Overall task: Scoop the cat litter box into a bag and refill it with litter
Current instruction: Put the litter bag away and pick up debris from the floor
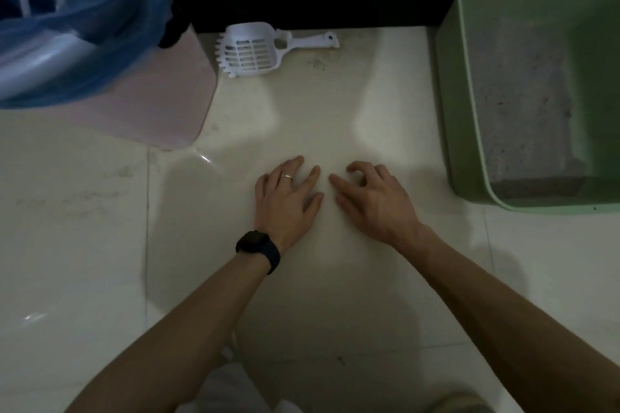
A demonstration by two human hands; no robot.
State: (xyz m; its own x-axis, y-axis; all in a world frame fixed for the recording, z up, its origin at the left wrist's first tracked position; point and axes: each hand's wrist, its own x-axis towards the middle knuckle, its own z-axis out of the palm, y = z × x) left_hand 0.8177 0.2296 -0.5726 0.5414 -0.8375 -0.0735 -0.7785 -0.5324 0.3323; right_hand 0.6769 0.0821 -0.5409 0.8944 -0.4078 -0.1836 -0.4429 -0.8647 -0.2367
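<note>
Fingers (293, 164) are spread loose low over the floor (302, 111), nothing held, and the scoop (250, 52), light stiff plastic at the floor's far edge, is probably best grabbed by its handle (312, 41).

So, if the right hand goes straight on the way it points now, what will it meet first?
Probably the left hand: the right hand points diagonally toward it, fingertips almost meeting, though their heights are unclear.

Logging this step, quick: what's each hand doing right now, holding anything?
Left hand: open, fingers spread, holding nothing.
Right hand: open, fingers loosely curled, holding nothing.
</note>
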